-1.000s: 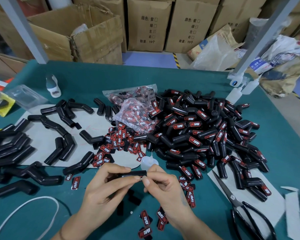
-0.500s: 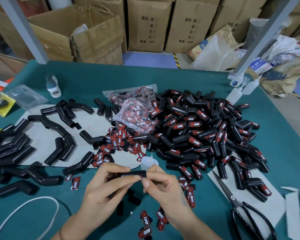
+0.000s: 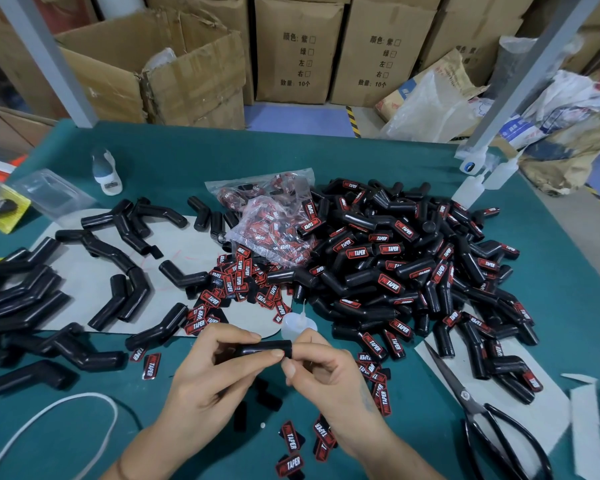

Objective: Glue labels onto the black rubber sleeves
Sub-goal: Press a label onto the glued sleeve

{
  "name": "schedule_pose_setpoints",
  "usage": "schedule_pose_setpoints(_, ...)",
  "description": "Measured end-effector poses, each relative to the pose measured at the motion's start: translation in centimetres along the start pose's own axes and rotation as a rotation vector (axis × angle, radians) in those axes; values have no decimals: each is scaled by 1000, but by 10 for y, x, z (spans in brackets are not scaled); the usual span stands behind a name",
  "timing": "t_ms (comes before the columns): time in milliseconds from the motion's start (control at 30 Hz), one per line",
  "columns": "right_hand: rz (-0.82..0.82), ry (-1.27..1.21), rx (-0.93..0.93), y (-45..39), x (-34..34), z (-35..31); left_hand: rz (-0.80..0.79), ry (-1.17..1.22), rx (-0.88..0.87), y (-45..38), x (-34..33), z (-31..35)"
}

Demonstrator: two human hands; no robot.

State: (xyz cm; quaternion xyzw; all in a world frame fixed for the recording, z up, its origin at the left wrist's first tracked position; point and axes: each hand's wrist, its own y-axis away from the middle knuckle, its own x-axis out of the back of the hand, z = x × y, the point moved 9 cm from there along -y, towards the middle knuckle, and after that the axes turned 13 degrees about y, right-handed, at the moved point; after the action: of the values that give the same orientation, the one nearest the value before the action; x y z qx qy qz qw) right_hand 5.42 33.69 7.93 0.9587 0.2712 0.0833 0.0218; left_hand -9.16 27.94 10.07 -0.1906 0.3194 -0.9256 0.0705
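Observation:
My left hand (image 3: 210, 372) grips a black rubber sleeve (image 3: 262, 347) above the near edge of the green table. My right hand (image 3: 326, 372) pinches the sleeve's right end; whether a label lies under its fingertips I cannot tell. A small clear glue bottle (image 3: 297, 322) stands just behind the hands. Loose red and black labels (image 3: 234, 280) lie scattered mid-table, and a few labels (image 3: 291, 445) sit in front of my wrists. A big heap of labelled sleeves (image 3: 402, 271) fills the right side. Bare sleeves (image 3: 122, 299) lie on the left.
Black scissors (image 3: 492, 420) lie at the right front on a white sheet. A plastic bag of labels (image 3: 271, 220) sits mid-table. White cord (image 3: 49, 420) curls at the left front. Squeeze bottles (image 3: 471, 188) stand by a metal post (image 3: 520, 71). Cardboard boxes (image 3: 291, 46) line the back.
Almost nothing has moved; both hands stay on the same sleeve, with only slight shifts of the right fingertips at its end.

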Motion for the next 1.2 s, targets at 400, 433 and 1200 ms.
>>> schedule_pose_setpoints(400,1,-12,-14,-1,0,9,-57,12,38,0,-4,-3)
schedule_pose_setpoints(433,1,-13,-14,-1,0,9,-57,14,42,0,-4,-3)
schedule_pose_setpoints(1200,-43,-26,-1,-2,2,8,-62,59,56,0,-4,-5)
